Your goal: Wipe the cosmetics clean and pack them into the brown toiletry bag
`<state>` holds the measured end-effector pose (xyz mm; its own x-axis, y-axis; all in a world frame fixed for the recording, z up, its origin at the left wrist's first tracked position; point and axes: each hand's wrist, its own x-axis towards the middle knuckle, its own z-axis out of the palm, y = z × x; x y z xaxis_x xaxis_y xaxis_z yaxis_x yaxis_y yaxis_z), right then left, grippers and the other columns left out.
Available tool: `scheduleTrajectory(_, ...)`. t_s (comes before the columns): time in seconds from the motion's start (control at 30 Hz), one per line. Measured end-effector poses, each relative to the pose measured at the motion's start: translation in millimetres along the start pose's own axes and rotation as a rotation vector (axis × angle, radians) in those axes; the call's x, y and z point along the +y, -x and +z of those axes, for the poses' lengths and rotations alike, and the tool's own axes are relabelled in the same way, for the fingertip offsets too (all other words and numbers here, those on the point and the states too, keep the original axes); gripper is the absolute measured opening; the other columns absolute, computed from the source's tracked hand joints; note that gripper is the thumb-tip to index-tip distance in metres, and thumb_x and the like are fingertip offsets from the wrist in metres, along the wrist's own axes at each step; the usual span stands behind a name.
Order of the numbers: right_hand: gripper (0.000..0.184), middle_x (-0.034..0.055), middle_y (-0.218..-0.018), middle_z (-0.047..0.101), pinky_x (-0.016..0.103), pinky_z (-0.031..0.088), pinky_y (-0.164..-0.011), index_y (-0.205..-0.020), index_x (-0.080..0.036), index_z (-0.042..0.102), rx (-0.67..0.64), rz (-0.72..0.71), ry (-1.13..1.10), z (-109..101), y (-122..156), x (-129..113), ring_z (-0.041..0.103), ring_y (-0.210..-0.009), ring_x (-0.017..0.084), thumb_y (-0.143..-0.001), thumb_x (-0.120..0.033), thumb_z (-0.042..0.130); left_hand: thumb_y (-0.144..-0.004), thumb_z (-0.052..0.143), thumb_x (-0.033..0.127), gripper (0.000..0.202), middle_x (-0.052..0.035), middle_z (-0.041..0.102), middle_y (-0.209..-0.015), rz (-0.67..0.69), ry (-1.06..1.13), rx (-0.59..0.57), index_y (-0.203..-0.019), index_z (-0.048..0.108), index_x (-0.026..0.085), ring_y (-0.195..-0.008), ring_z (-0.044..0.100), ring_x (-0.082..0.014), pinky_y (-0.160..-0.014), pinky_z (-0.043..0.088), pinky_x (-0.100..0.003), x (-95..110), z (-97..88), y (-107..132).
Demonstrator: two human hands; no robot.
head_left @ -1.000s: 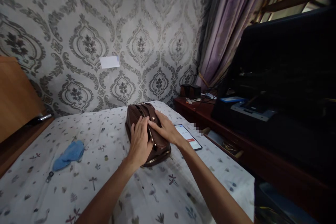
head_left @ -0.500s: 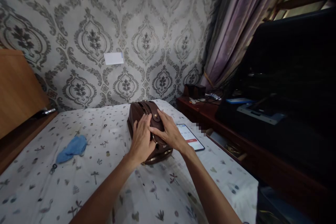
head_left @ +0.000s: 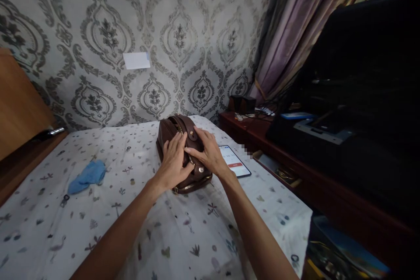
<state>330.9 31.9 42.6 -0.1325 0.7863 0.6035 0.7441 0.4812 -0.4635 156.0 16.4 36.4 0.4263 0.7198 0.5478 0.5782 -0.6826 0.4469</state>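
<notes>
A brown leather bag (head_left: 169, 129) with brass-coloured zips and snap buttons sits upright on a white printed bedsheet (head_left: 114, 223). Both of my hands lie on its top. My left hand (head_left: 173, 155) rests along the left side of the top, its fingers stretched forward and its thumb pointing right. My right hand (head_left: 210, 153) spreads over the right side, fingers forward beside a snapped strap and thumb reaching toward my left fingers. Part of the zip is hidden beneath them. Just right of the bag lies a phone (head_left: 238, 164) with its screen lit.
A crumpled blue cloth (head_left: 88, 177) lies to the left. A wooden board (head_left: 22, 100) stands at the far left. On the right is a dark red desk (head_left: 229, 118) with an open drawer (head_left: 278, 170), cables and a large black screen (head_left: 354, 74). Patterned wallpaper and a purple curtain (head_left: 295, 22) are behind.
The view has shifted slightly, so the bag and bed appear higher and a little further left. Both hands stay on the bag; a snap near its front end now shows more clearly.
</notes>
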Motion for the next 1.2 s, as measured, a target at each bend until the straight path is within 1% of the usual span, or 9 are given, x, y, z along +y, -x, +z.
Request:
scheduleTrajectory(0.13,0.089,0.0169,-0.141,0.054,0.052,0.039,-0.111,-0.15,-0.02,0.044,0.017,0.004,-0.02,0.3,1.6,0.8,0.048,-0.13,0.035,-0.082,-0.077,0.054,-0.084,0.057,0.025,0.084,-0.0218,0.022,-0.164,0.009,0.025,-0.097,-0.156,0.015,0.016,-0.155,0.014,-0.0318,-0.122,0.01,-0.061,0.0,-10.6,-2.1)
scheduleTrajectory(0.27,0.088,0.0166,-0.14,0.054,0.053,0.038,-0.111,-0.15,-0.021,0.044,0.03,0.01,-0.03,2.9,2.1,2.9,0.048,-0.13,0.035,-0.082,-0.077,0.055,-0.079,0.069,0.038,0.1,-0.0226,0.016,-0.166,-0.028,0.026,-0.203,-0.158,0.011,0.015,-0.155,0.008,-0.0351,-0.123,0.009,-0.06,3.6,-17.8,-3.4)
scheduleTrajectory(0.33,0.09,0.0178,-0.14,0.054,0.052,0.038,-0.112,-0.148,-0.018,0.046,0.043,0.006,-0.042,4.1,1.7,3.4,0.049,-0.129,0.035,-0.081,-0.078,0.055,-0.078,0.071,0.041,0.103,-0.0218,0.017,-0.166,-0.048,0.012,-0.184,-0.158,0.011,0.017,-0.155,0.008,-0.0357,-0.123,0.008,-0.06,5.9,-16.1,-3.4)
scheduleTrajectory(0.47,0.092,0.0192,-0.14,0.054,0.051,0.037,-0.113,-0.146,-0.015,0.048,0.041,0.005,-0.061,3.3,1.3,4.1,0.049,-0.13,0.034,-0.08,-0.078,0.056,-0.082,0.065,0.031,0.092,-0.0212,0.021,-0.164,-0.05,0.015,-0.108,-0.157,0.014,0.018,-0.155,0.011,-0.0336,-0.123,0.008,-0.06,6.2,-7.7,-2.5)
scheduleTrajectory(0.67,0.085,0.0163,-0.153,0.045,0.054,0.031,-0.118,-0.151,-0.021,0.04,-0.081,0.003,-0.077,-3.7,4.5,7.5,0.039,-0.144,0.033,-0.083,-0.066,0.062,-0.081,0.063,0.024,0.088,-0.0212,0.024,-0.163,-0.023,0.027,-0.087,-0.156,0.017,0.018,-0.155,0.013,-0.0334,-0.122,0.009,-0.06,1.1,-3.2,-2.2)
scheduleTrajectory(0.77,0.083,0.0193,-0.156,0.04,0.056,0.029,-0.119,-0.154,-0.016,0.035,-0.133,0.029,-0.011,-2.0,5.3,5.1,0.033,-0.148,0.035,-0.087,-0.059,0.059,-0.081,0.064,0.025,0.089,-0.0215,0.024,-0.163,-0.026,0.033,-0.065,-0.155,0.016,0.019,-0.155,0.013,-0.0338,-0.122,0.009,-0.061,0.3,-2.2,-2.3)
scheduleTrajectory(1.0,0.076,0.0204,-0.153,0.044,0.061,0.034,-0.114,-0.154,-0.018,0.034,0.007,0.013,0.13,9.3,9.6,-8.0,0.037,-0.144,0.038,-0.093,-0.061,0.048,-0.077,0.069,0.024,0.096,-0.0218,0.024,-0.163,-0.021,0.043,-0.017,-0.156,0.014,0.02,-0.154,0.014,-0.0344,-0.122,0.013,-0.062,-2.7,3.0,0.1)
scheduleTrajectory(1.1,0.078,0.0194,-0.15,0.047,0.059,0.035,-0.115,-0.153,-0.019,0.036,0.044,-0.004,0.13,10.4,11.1,-8.6,0.041,-0.141,0.037,-0.092,-0.064,0.049,-0.076,0.073,0.029,0.102,-0.0228,0.022,-0.163,0.006,0.043,-0.06,-0.157,0.012,0.02,-0.154,0.013,-0.0356,-0.122,0.013,-0.063,-6.3,-2.7,-1.0)
scheduleTrajectory(1.2,0.079,0.0209,-0.149,0.048,0.058,0.038,-0.112,-0.152,-0.016,0.039,0.069,0.015,0.135,12.0,11.3,-7.1,0.043,-0.139,0.037,-0.09,-0.065,0.05,-0.073,0.077,0.037,0.107,-0.0235,0.019,-0.165,0.005,0.06,-0.191,-0.158,0.015,0.017,-0.154,0.013,-0.0382,-0.121,0.018,-0.063,-3.0,-23.3,-5.9)
